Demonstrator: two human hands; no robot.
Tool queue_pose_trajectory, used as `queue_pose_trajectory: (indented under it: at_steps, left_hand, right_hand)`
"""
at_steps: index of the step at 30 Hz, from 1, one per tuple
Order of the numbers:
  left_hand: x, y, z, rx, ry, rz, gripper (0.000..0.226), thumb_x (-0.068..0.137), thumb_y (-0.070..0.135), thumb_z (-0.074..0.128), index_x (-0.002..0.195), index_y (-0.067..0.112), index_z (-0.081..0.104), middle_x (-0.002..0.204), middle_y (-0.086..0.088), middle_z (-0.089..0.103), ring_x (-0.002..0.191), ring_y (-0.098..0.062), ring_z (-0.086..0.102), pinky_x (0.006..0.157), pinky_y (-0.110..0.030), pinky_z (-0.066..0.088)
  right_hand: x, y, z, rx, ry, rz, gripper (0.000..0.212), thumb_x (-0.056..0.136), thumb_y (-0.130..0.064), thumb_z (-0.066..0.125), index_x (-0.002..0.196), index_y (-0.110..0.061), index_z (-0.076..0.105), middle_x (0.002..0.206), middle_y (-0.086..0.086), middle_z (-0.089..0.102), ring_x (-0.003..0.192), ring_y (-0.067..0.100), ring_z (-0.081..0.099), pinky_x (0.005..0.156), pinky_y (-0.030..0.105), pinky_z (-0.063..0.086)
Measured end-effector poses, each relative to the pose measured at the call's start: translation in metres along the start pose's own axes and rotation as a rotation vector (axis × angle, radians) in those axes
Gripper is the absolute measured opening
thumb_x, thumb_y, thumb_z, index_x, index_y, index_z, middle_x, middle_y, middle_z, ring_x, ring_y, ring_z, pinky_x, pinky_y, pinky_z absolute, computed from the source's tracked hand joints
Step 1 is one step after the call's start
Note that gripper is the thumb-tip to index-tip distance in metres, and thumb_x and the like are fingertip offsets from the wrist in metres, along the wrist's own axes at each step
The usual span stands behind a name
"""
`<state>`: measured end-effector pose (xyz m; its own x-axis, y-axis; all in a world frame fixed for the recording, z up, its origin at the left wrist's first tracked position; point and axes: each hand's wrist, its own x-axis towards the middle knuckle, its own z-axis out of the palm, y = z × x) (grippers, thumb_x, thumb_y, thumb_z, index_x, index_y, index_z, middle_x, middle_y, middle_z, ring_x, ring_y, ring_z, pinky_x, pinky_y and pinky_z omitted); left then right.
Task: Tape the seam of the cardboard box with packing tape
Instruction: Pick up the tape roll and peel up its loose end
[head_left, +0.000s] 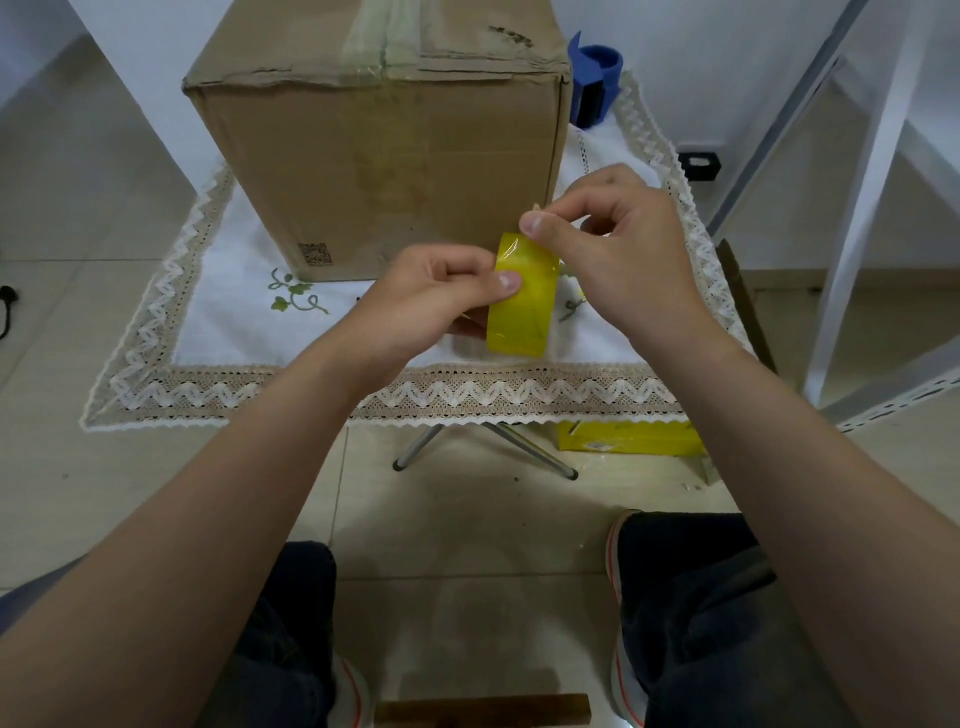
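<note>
A: Over the near edge of the counter (218, 291), what've you got?

B: Both hands up front. My left hand (415, 301) is curled round the yellow tape roll (522, 306), thumb pressed on its outer face, fingers wrapped behind. Roll's on edge, held just above the white lace-trimmed cloth (363, 400).

A: And the right?

B: Right hand (618, 249) sits at approx 1 o'clock from the roll, thumb and forefinger pinched tight at the roll's top edge. Looks like it's nipping the tape's free end, but the film's clear, so can't tell for sure.

A: Box?

B: Cardboard box (379, 166) stands on the cloth at 12 o'clock from the hands, closed, worn top flaps w/ old clear tape strip (382, 49) running along the centre seam and over the front lip. Roll's just in front of its lower right corner, not touching as far as I see.

A: Anything else?

B: Blue object (597, 78) behind the box at 2 o'clock. Yellow package (631, 439) on the floor under the counter.
</note>
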<state>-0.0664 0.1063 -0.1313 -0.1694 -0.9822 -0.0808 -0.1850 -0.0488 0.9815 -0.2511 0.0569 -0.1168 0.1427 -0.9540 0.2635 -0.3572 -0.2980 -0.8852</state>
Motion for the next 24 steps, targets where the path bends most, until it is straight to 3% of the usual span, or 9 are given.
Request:
queue_pose_trajectory:
  at_steps: [4, 6, 8, 11, 13, 15, 18, 21, 24]
  left_hand:
    - [0.003, -0.002, 0.006, 0.034, 0.031, 0.072, 0.021, 0.102, 0.012, 0.065, 0.11, -0.004, 0.075, 0.106, -0.029, 0.075, 0.097, -0.036, 0.071, 0.098, -0.059, 0.055]
    - [0.005, -0.003, 0.011, 0.038, 0.046, 0.088, 0.016, 0.1, 0.012, 0.068, 0.108, 0.006, 0.08, 0.103, -0.019, 0.08, 0.096, -0.031, 0.074, 0.094, -0.054, 0.058]
    - [0.008, -0.003, 0.018, 0.015, 0.06, 0.112, 0.015, 0.099, 0.01, 0.069, 0.105, 0.016, 0.081, 0.097, -0.008, 0.082, 0.091, -0.02, 0.076, 0.088, -0.044, 0.061]
    - [0.014, -0.003, 0.027, -0.025, 0.051, 0.161, 0.021, 0.097, 0.009, 0.071, 0.104, 0.025, 0.082, 0.103, -0.011, 0.083, 0.092, -0.02, 0.075, 0.088, -0.04, 0.062]
    - [0.017, -0.002, 0.031, 0.006, 0.039, 0.192, 0.024, 0.097, 0.011, 0.072, 0.099, 0.033, 0.083, 0.106, -0.017, 0.079, 0.09, -0.017, 0.069, 0.08, -0.033, 0.056]
    - [0.02, 0.0, 0.034, 0.027, 0.028, 0.192, 0.027, 0.096, 0.014, 0.074, 0.096, 0.039, 0.083, 0.108, -0.016, 0.078, 0.091, -0.016, 0.066, 0.075, -0.029, 0.054]
    - [0.028, 0.003, 0.038, 0.048, 0.029, 0.182, 0.025, 0.096, 0.013, 0.075, 0.098, 0.037, 0.082, 0.103, 0.002, 0.083, 0.091, -0.008, 0.072, 0.075, -0.024, 0.058]
    - [0.037, 0.007, 0.041, 0.099, 0.074, 0.217, 0.02, 0.097, 0.009, 0.072, 0.101, 0.028, 0.077, 0.089, 0.014, 0.081, 0.087, 0.003, 0.073, 0.074, -0.015, 0.056]
    - [0.043, 0.006, 0.038, 0.155, 0.121, 0.203, 0.02, 0.099, 0.012, 0.071, 0.112, 0.027, 0.07, 0.096, 0.012, 0.077, 0.097, -0.004, 0.073, 0.084, -0.026, 0.056]
  right_hand:
    - [-0.002, 0.002, -0.004, 0.163, 0.026, 0.17, 0.014, 0.08, -0.023, 0.087, 0.073, -0.025, 0.075, 0.107, 0.005, 0.071, 0.08, 0.01, 0.064, 0.074, 0.029, 0.053]
    - [-0.003, 0.004, -0.008, 0.287, -0.018, 0.28, 0.017, 0.08, -0.019, 0.086, 0.083, -0.019, 0.069, 0.094, 0.002, 0.07, 0.08, 0.013, 0.064, 0.072, 0.031, 0.051]
    - [-0.002, 0.009, -0.016, 0.395, -0.081, 0.446, 0.031, 0.081, -0.023, 0.086, 0.098, -0.018, 0.061, 0.097, 0.005, 0.065, 0.087, 0.021, 0.066, 0.076, 0.04, 0.054]
    - [-0.003, 0.014, -0.032, 0.397, -0.182, 0.653, 0.042, 0.083, -0.039, 0.083, 0.111, -0.013, 0.066, 0.114, 0.013, 0.068, 0.1, 0.028, 0.069, 0.081, 0.041, 0.058]
    - [-0.006, 0.017, -0.039, 0.417, -0.242, 0.722, 0.041, 0.084, -0.047, 0.079, 0.112, -0.018, 0.07, 0.116, 0.009, 0.069, 0.103, 0.028, 0.07, 0.082, 0.04, 0.056]
    - [-0.008, 0.018, -0.042, 0.487, -0.259, 0.711, 0.033, 0.088, -0.044, 0.075, 0.11, -0.02, 0.071, 0.108, 0.004, 0.074, 0.097, 0.025, 0.072, 0.083, 0.039, 0.056]
    - [-0.006, 0.016, -0.043, 0.571, -0.177, 0.593, 0.019, 0.093, -0.03, 0.072, 0.107, -0.018, 0.072, 0.103, 0.003, 0.077, 0.089, 0.021, 0.074, 0.089, 0.041, 0.058]
    - [-0.001, 0.013, -0.047, 0.452, -0.125, 0.426, 0.008, 0.094, -0.027, 0.072, 0.091, -0.019, 0.075, 0.093, 0.002, 0.077, 0.083, 0.017, 0.074, 0.079, 0.029, 0.054]
    - [0.007, 0.014, -0.05, 0.194, -0.012, 0.227, 0.015, 0.094, -0.024, 0.074, 0.085, -0.012, 0.078, 0.081, 0.009, 0.077, 0.071, 0.014, 0.071, 0.065, 0.023, 0.054]
